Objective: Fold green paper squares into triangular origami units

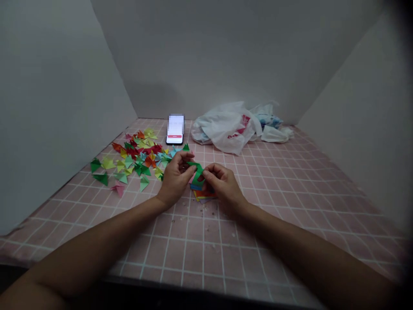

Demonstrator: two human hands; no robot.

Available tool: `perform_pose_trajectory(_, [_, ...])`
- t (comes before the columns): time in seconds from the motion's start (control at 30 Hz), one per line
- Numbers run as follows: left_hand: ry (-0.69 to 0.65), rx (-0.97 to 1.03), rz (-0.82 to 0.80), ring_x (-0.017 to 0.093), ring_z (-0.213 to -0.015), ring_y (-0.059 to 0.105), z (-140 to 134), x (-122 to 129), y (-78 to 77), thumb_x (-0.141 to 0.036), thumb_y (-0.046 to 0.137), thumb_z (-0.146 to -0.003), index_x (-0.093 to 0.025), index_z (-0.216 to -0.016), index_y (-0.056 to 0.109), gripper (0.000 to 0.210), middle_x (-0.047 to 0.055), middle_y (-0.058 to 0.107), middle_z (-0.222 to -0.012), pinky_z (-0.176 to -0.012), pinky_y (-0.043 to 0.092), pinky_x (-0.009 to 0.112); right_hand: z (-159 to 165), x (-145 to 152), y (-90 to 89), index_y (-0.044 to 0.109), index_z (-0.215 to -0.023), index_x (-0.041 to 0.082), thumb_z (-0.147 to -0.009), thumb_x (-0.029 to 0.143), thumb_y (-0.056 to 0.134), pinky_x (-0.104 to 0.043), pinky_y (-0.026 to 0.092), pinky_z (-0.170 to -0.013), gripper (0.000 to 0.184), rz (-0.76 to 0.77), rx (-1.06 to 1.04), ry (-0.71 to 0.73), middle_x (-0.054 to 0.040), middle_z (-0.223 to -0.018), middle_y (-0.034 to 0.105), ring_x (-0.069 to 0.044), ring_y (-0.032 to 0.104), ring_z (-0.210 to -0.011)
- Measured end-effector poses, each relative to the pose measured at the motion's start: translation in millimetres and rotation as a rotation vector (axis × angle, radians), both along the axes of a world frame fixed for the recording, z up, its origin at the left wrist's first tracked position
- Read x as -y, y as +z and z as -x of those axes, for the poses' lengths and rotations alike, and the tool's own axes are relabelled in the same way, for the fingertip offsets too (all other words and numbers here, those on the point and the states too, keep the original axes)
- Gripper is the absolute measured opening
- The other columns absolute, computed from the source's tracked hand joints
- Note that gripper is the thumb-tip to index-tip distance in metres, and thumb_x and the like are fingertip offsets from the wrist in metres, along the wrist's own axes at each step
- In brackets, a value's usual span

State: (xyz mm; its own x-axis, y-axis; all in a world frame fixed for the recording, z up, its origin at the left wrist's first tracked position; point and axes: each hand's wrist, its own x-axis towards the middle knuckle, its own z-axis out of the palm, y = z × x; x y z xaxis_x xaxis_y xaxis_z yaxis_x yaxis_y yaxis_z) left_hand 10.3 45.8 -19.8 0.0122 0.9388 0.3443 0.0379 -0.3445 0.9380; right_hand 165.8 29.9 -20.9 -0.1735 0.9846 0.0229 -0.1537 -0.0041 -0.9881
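Between my two hands is a green sheet of origami paper [198,175], bent over in a curve. My left hand [177,174] pinches its left side with the thumb in front. On the right side, the thumb and fingers of my right hand [222,183] grip its edge. Just beneath, a stack of coloured paper squares [204,196] in blue, orange, yellow and other colours lies on the table, partly hidden by my right hand and the green sheet. Left of my hands spreads a pile of folded paper cranes [140,165] in green, yellow, red, pink and light blue.
A phone [175,129] with a lit screen stands upright behind the cranes. White plastic bags [226,125] lie crumpled at the back, right of the phone. The table wears a pink checked cloth [274,206]; pale walls [209,56] close in the back and both sides.
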Motion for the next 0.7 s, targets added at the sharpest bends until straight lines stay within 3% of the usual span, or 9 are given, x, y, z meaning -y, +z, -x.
perform_pose_trajectory(0.1, [-0.004,-0.077,-0.066,0.014,-0.088,0.063,1.7,-1.1,-1.0,-0.017,0.069,-0.081,-0.021,-0.107,0.060,0.028,0.001,0.063,-0.097,-0.080,0.050,0.027,-0.6,-1.1,1.1,0.060,-0.072,0.019,-0.079,0.040,0.071,-0.022,0.043,-0.049,0.025,-0.006,-0.002,0.002,0.0017,-0.063,0.064,-0.009,0.053,-0.049])
perform_pose_trajectory(0.33, [-0.040,0.077,0.031,0.014,-0.083,0.062,0.8,-3.7,-1.2,-0.017,0.071,-0.078,-0.020,-0.105,0.057,0.031,0.000,0.063,-0.089,-0.079,0.052,0.027,0.4,0.0,1.2,0.060,-0.072,0.019,-0.079,0.039,0.071,-0.021,0.045,-0.049,0.024,0.076,-0.066,0.031,0.0015,-0.066,0.065,-0.008,0.053,-0.048])
perform_pose_trajectory(0.6, [-0.040,-0.171,-0.130,0.014,-0.085,0.064,1.4,1.1,1.5,-0.012,0.065,-0.083,-0.021,-0.111,0.060,0.030,0.002,0.063,-0.096,-0.081,0.052,0.028,-0.9,-1.1,2.8,0.058,-0.071,0.018,-0.077,0.044,0.071,-0.020,0.043,-0.044,0.029,0.097,-0.034,0.030,0.0040,-0.056,0.058,-0.009,0.052,-0.044])
perform_pose_trajectory(0.7, [-0.052,-0.142,-0.123,0.014,-0.085,0.064,0.9,1.5,1.2,-0.013,0.066,-0.082,-0.021,-0.111,0.059,0.031,0.001,0.063,-0.094,-0.080,0.053,0.028,-0.6,-2.1,1.9,0.058,-0.068,0.019,-0.073,0.042,0.073,-0.020,0.041,-0.043,0.028,0.143,-0.058,0.027,0.0052,-0.053,0.056,-0.008,0.051,-0.042])
